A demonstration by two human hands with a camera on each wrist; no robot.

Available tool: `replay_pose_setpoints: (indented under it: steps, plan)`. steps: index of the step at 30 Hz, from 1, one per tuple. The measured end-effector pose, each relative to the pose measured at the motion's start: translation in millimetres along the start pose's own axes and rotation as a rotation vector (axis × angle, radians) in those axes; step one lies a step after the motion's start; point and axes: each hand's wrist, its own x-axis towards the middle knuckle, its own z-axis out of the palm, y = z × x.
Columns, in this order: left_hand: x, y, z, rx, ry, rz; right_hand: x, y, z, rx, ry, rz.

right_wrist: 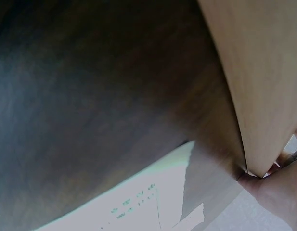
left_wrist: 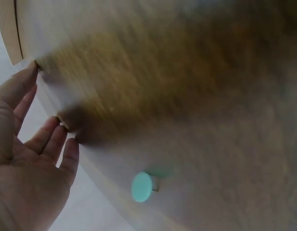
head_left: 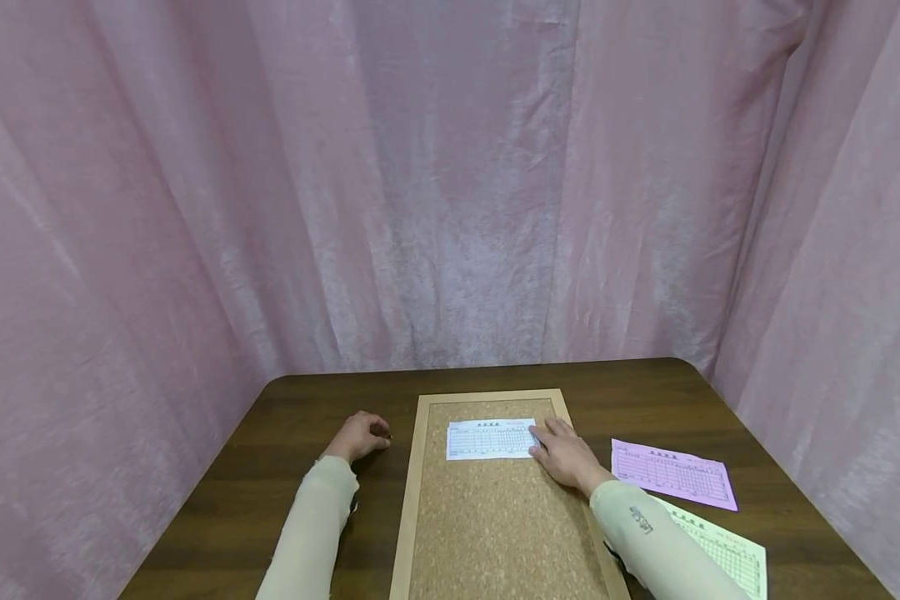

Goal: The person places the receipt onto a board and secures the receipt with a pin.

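Touching the white slip (head_left: 487, 440), whether pinching I cannot tell, the right hand (head_left: 567, 460) is nearer, the slip's long axis running leftward from those fingertips toward the left hand (head_left: 356, 437), whose fingers are parted.

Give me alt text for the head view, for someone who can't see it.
A person's right hand touches the right end of a white form on a framed corkboard. The left hand is left of the board; a purple form and a green form lie on the dark table at right.
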Motion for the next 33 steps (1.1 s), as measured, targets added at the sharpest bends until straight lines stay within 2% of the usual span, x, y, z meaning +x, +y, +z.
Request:
replay_pose_setpoints:
  steps: [9,16,21,27,33]
  plan:
    - [-1.2,2.0,-4.2,0.051,-0.070,-0.032,1.0,2.3,5.2,0.000,0.019,-0.036]
    - [-4.7,3.1,-7.2,0.082,-0.099,-0.062,0.6,-5.4,1.4,-0.014,0.002,-0.014]
    - [-3.4,3.8,-6.8,0.070,-0.093,-0.074,0.5,-3.3,2.1,-0.015,0.009,-0.023]
    - [-0.3,0.9,-2.5,0.066,-0.068,-0.044,0.6,-0.7,1.2,-0.011,0.001,-0.001]
    - [-0.6,0.0,-0.8,0.063,-0.045,-0.022,-0.3,0.7,0.5,-0.027,0.009,-0.015]
